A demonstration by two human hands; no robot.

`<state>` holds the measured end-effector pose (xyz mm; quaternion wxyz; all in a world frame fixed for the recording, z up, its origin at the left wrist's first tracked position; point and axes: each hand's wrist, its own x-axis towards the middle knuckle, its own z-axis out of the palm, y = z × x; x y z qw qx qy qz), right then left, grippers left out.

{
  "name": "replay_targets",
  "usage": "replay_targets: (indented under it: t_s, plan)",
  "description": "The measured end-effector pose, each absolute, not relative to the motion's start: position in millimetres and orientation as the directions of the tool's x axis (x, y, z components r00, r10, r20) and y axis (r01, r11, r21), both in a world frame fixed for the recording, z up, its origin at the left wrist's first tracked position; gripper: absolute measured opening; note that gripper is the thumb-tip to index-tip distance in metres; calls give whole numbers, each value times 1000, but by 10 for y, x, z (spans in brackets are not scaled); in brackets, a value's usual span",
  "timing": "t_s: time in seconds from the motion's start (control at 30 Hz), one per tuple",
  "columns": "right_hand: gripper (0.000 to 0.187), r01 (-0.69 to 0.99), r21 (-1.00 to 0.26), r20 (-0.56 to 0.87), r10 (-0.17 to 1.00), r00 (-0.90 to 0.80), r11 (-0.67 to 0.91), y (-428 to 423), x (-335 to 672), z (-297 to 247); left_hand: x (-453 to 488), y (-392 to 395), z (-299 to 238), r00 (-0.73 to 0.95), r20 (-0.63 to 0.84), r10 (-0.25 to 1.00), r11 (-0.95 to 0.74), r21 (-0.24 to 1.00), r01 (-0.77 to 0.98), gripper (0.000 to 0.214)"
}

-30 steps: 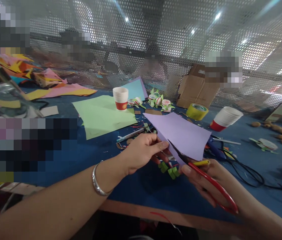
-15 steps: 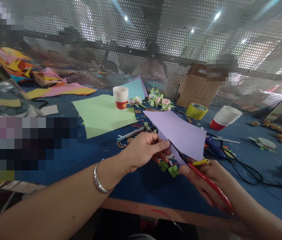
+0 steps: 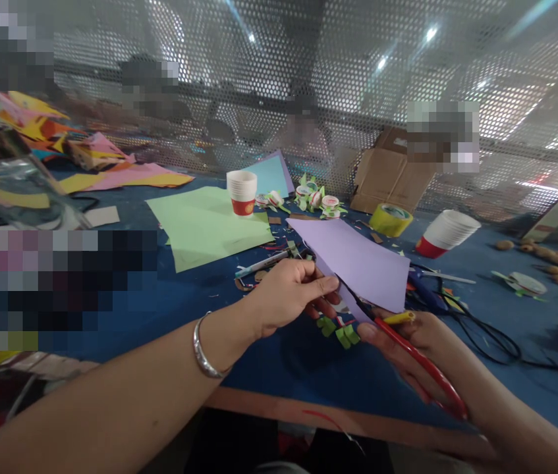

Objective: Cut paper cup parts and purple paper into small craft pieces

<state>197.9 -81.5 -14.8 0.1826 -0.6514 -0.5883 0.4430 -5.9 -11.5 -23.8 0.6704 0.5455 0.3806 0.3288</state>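
A sheet of purple paper (image 3: 362, 257) is pinched along its left edge by my left hand (image 3: 303, 289), thumb on top. My right hand (image 3: 402, 349) grips red-handled scissors (image 3: 421, 362), whose dark blades lie along a strip at the paper's near-left side, with the tip close to my left thumb. Something yellow and stick-like (image 3: 400, 318) pokes out by my right fingers; whether they hold it I cannot tell. Folded green paper pieces (image 3: 346, 336) lie on the table under the purple sheet.
Green paper (image 3: 209, 230) lies behind my left hand, a stack of paper cups (image 3: 242, 192) on it. Yellow tape (image 3: 390, 220), more cups (image 3: 446, 232), a cardboard box (image 3: 392, 174) and a black cable (image 3: 486, 352) are right. A glass jar (image 3: 16, 178) stands left.
The whole view has shifted slightly, and both hands appear a little further right. The paper and scissors keep nearly the same position relative to each other.
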Motion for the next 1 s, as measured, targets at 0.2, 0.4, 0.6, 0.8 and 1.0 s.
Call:
replay_targets:
  t_s: [0.2, 0.4, 0.6, 0.8, 1.0]
  plan:
    - [51, 686, -702, -376, 918, -126, -193, -830, 1985, -99, -53, -108, -247, 499, -148, 854, 183, 983, -21, 17]
    - [61, 711, -679, -391, 910, -138, -184, -799, 1976, -73, -48, -96, -264, 500, -130, 856, 170, 985, -34, 17]
    - [73, 731, -671, -364, 913, -182, -122, -770, 2001, -95, -49, -108, -250, 490, -135, 861, 168, 985, -24, 17]
    - [71, 705, -690, -393, 902, -176, -163, -729, 1991, -108, -52, -115, -252, 508, -132, 851, 172, 984, -34, 18]
    - [68, 734, -664, -381, 909, -170, -141, -670, 1999, -124, -39, -131, -285, 511, -138, 848, 190, 980, -51, 19]
